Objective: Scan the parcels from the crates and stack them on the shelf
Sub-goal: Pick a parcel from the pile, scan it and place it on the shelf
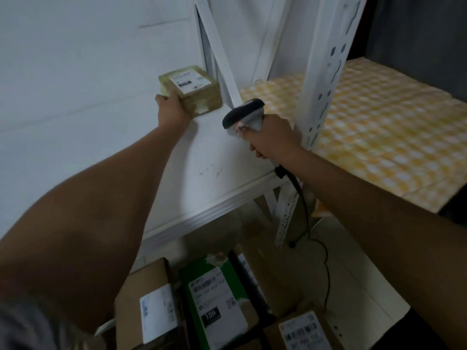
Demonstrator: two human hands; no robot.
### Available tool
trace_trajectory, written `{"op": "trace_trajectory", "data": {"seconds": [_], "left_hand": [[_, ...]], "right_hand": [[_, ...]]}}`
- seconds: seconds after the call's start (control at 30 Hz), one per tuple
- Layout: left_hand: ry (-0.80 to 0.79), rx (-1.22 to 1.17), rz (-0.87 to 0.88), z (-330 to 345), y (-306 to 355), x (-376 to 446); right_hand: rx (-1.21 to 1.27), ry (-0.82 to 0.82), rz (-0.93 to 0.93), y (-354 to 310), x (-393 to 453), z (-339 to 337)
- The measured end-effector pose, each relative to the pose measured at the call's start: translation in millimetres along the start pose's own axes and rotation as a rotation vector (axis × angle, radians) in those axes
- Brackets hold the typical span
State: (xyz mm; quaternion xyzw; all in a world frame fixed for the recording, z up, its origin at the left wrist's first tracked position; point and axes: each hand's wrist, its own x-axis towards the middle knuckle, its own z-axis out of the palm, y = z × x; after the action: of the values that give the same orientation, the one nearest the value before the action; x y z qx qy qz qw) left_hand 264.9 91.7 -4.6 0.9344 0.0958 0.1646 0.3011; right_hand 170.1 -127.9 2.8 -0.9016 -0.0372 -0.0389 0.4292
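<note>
A small brown taped parcel with a white label rests on the white shelf board, near its back right corner. My left hand grips the parcel's near left side. My right hand holds a grey and black barcode scanner by its handle, its head pointing left toward the parcel. The scanner's black cable hangs down toward the floor.
A perforated white upright stands just right of the scanner. Beyond it lies a shelf with a yellow checked cover. Below, several parcels lie together: a brown box, a green one and a labelled box.
</note>
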Motion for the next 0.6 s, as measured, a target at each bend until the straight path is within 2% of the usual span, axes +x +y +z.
{"op": "trace_trajectory", "data": {"seconds": [0.17,0.33,0.6], "left_hand": [[-0.079,-0.076,0.020,15.8,6.7,6.9],[-0.143,-0.076,0.066,-0.1,0.6,-20.0],[-0.118,-0.360,0.167,-76.1,1.3,-162.2]], "right_hand": [[-0.016,-0.008,-0.011,1.0,3.5,1.2],[-0.011,0.002,-0.009,-3.9,-11.7,0.2],[0.040,-0.032,-0.033,-21.9,-94.0,-15.0]]}}
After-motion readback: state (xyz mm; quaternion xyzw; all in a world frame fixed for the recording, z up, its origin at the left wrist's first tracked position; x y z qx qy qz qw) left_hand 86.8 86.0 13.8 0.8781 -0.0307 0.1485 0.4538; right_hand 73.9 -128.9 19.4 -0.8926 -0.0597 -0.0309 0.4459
